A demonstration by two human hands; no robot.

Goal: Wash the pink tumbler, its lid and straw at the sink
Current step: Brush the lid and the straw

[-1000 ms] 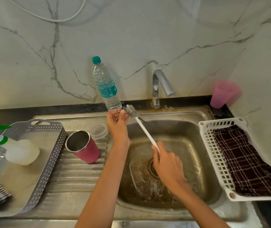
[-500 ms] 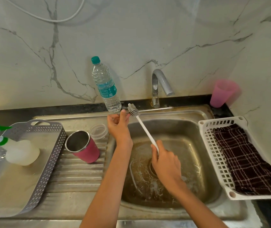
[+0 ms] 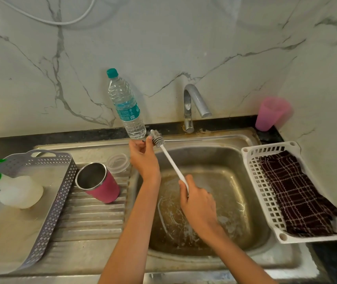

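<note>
Two hands meet over the sink (image 3: 227, 171). The right hand (image 3: 197, 203) grips the white handle of a brush (image 3: 171, 160); the left hand (image 3: 143, 158) pinches at its bristle head. Well left of that hand, the pink tumbler (image 3: 104, 187) lies tilted on the ridged surface (image 3: 94, 218), with the clear lid (image 3: 118, 162) just behind it, near the left wrist. The straw is too small to make out; whether it sits between the left fingertips, I cannot tell. Against half a second ago, both hands and the brush hold nearly the same pose.
</note>
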